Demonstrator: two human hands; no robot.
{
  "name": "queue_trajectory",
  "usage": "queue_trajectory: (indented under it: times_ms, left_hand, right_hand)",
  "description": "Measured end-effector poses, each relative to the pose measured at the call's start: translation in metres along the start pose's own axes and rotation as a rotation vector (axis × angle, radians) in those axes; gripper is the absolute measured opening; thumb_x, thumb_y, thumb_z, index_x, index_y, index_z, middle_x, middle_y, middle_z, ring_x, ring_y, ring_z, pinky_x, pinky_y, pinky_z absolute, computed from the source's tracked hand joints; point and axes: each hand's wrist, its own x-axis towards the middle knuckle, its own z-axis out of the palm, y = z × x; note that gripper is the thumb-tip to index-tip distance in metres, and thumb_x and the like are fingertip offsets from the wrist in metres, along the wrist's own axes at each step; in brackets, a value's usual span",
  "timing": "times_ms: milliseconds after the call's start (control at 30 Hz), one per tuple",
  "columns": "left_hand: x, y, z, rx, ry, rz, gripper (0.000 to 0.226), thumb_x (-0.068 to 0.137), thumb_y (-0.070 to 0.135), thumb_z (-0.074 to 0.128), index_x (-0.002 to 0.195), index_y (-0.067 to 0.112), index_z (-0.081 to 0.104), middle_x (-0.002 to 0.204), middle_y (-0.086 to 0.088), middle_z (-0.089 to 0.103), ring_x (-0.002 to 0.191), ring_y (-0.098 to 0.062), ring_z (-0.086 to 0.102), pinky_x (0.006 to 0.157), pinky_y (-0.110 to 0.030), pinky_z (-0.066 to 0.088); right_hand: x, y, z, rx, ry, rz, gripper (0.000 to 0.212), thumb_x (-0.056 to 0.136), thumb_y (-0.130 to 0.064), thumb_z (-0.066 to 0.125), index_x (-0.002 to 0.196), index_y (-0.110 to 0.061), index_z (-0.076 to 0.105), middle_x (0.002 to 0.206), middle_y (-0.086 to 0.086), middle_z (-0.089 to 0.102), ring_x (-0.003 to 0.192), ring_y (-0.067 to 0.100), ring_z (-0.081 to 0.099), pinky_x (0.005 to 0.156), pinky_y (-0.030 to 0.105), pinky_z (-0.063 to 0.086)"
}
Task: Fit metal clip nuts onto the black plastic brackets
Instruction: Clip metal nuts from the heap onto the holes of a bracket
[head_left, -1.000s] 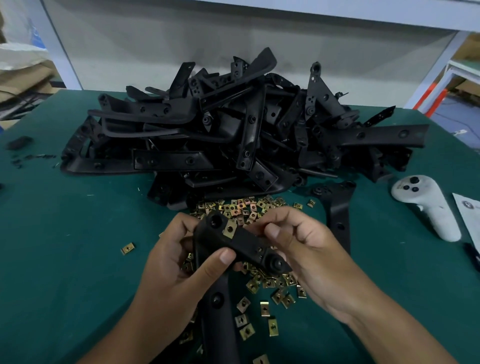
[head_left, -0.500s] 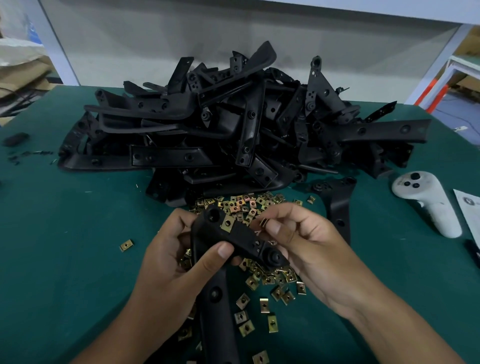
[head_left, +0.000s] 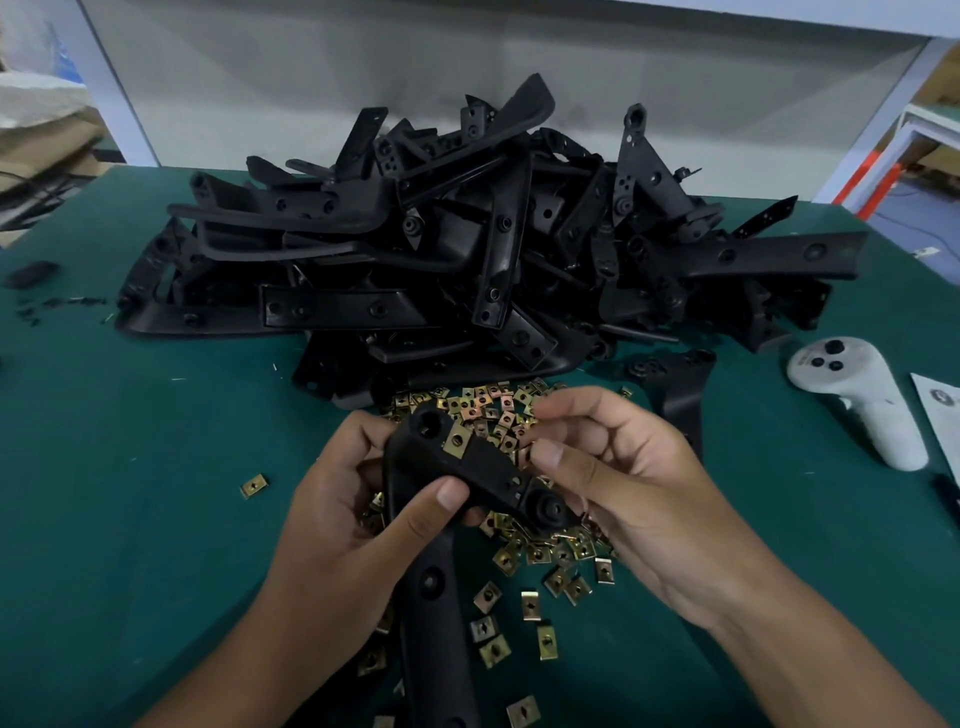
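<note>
One bracket (head_left: 462, 467) is in hand above the near-centre of the counter (head_left: 130, 519), w/ one clip nut (head_left: 456, 440) already seated on its upper edge beside the round boss hole. Risks, as judged: (1) a 2nd nut, if pushed on skewed, could jam or spring off the plastic edge, because the clip must slide straight over the tab; (2) the bracket could twist in the hold, since its long leg hangs unsupported toward the near edge; (3) a dropped nut would vanish among the loose clip nuts (head_left: 540, 556) scattered under the hands. Left hand (head_left: 332, 530): grip closed round the bracket's bend, thumb pressed on the front face, fingers behind. Right hand (head_left: 623, 493): grip narrow, thumb and curled fingers meeting at the bracket's right end near its lower boss; whether a nut is pinched betw. the fingertips cannot be told, as they hide the spot. Unfitted stock: heap of black brackets (head_left: 467, 249) across the far half of the counter, w/ one more bracket (head_left: 680, 395) lying apart toward the right. Also present: white controller (head_left: 862, 400) near the right edge, a stray nut (head_left: 254, 485) left of the hands.
</note>
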Motion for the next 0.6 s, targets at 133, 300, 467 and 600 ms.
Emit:
queue_trajectory:
  times_ms: [133,300,467,600]
  left_hand:
    - [-0.0002,0.0,-0.0001,-0.022,-0.001,-0.008,0.039,0.078,0.061,0.076,0.095,0.03,0.061,0.084,-0.009,0.075,0.074,-0.022,0.074,0.059,-0.027,0.058]
    - [-0.0003,-0.0003,-0.0001,-0.024,0.006,-0.006,0.038,0.077,0.061,0.076,0.095,0.031,0.062,0.085,-0.009,0.075,0.074,-0.021,0.074,0.058,-0.025,0.057]
    - [0.0001,-0.0009,-0.0006,0.008,0.002,-0.002,0.036,0.076,0.065,0.075,0.094,0.036,0.062,0.087,-0.008,0.076,0.076,-0.023,0.074,0.059,-0.028,0.059]
    - [0.0004,-0.0009,-0.0004,0.045,0.016,0.003,0.038,0.075,0.068,0.073,0.094,0.036,0.062,0.087,-0.006,0.075,0.076,-0.021,0.074,0.058,-0.027,0.058]
  right_hand:
    - [-0.0001,-0.0007,0.0003,0.005,0.012,0.013,0.025,0.08,-0.016,0.076,0.1,-0.031,0.075,0.095,0.0,0.074,0.083,0.009,0.068,0.061,0.017,0.05]
    - [-0.0004,-0.0014,0.002,-0.002,0.023,0.019,0.023,0.078,-0.019,0.077,0.095,-0.034,0.075,0.097,0.002,0.076,0.083,0.008,0.068,0.059,0.017,0.05]
    - [-0.0013,-0.002,0.0033,-0.018,0.003,0.019,0.024,0.073,-0.026,0.086,0.093,-0.033,0.075,0.094,0.003,0.076,0.079,0.009,0.067,0.056,0.017,0.047]
    - [-0.0018,-0.0035,0.0037,-0.015,0.023,-0.022,0.021,0.073,-0.032,0.088,0.09,-0.031,0.075,0.085,0.002,0.076,0.078,0.011,0.068,0.056,0.019,0.048]
